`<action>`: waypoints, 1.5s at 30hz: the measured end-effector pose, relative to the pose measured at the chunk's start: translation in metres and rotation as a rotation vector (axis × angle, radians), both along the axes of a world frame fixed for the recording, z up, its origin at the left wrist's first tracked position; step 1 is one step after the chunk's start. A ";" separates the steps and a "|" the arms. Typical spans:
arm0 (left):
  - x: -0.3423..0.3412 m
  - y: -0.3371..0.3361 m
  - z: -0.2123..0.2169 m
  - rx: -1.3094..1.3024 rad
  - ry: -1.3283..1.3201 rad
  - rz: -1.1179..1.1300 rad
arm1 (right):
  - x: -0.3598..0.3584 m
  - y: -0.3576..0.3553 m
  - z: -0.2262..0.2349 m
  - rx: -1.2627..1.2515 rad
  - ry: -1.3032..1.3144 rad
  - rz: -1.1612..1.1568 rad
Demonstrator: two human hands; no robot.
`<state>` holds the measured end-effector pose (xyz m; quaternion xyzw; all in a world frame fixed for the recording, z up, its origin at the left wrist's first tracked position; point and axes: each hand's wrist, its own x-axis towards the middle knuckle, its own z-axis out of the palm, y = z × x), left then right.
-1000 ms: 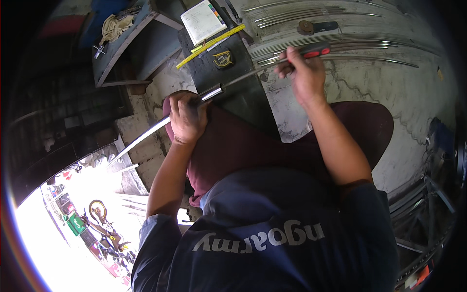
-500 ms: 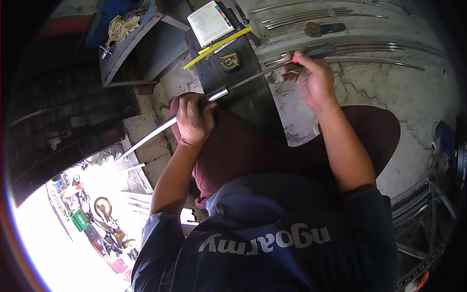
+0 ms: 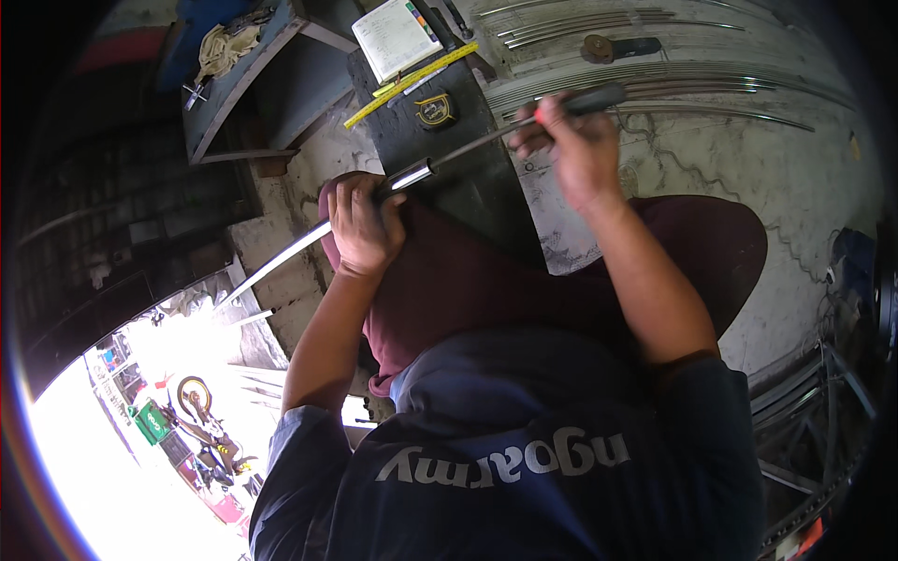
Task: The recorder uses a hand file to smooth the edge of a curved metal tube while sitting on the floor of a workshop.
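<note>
My left hand (image 3: 363,224) is closed around a shiny metal tube (image 3: 290,251), which slants across my thigh from lower left to upper right. Its cut end sticks out past my fingers over a dark bench (image 3: 468,201). My right hand (image 3: 582,161) grips a long, thin file (image 3: 475,142) with a dark handle and a bit of red near my thumb. The file's tip meets the tube's open end; whether it reaches inside is hard to see. Some right fingers are blurred.
On the bench lie an open notebook (image 3: 398,42), a yellow folding ruler (image 3: 412,84) and a tape measure (image 3: 434,111). Several metal rods (image 3: 655,86) are spread on the floor at the far right. A grey metal stand (image 3: 248,89) with a cloth is at far left.
My right hand and the file have moved left and slightly down toward the tube. My left hand still holds the tube; the whole view has shifted slightly.
</note>
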<state>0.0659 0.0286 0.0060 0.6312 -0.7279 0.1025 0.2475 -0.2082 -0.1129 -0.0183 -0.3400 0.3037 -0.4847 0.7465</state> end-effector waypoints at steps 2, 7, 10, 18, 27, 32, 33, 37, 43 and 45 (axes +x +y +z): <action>0.000 0.000 -0.004 0.022 0.008 0.022 | -0.016 -0.015 -0.011 -0.036 0.085 -0.108; 0.004 0.000 -0.006 0.031 0.030 0.006 | 0.018 0.018 0.002 0.019 -0.080 0.018; 0.004 0.000 -0.008 0.044 0.046 0.009 | 0.003 -0.008 -0.004 -0.049 0.043 -0.120; 0.002 0.003 -0.006 0.063 0.047 0.024 | 0.005 -0.002 -0.005 -0.044 0.005 -0.143; -0.001 -0.004 -0.003 0.050 -0.023 0.035 | 0.013 0.018 -0.001 0.040 -0.042 -0.062; 0.000 -0.003 0.003 0.091 -0.042 0.035 | -0.004 -0.013 -0.009 -0.026 0.043 -0.113; 0.004 0.000 -0.001 0.124 -0.002 0.033 | 0.001 -0.006 -0.008 -0.027 0.041 -0.105; -0.002 -0.005 0.010 0.221 0.073 -0.021 | 0.022 0.029 0.006 0.021 -0.082 0.025; 0.000 -0.004 -0.005 0.132 0.060 0.044 | 0.021 0.029 -0.005 0.024 -0.032 0.018; -0.002 0.002 -0.003 0.043 0.108 0.016 | 0.029 0.040 0.011 -0.051 -0.061 0.078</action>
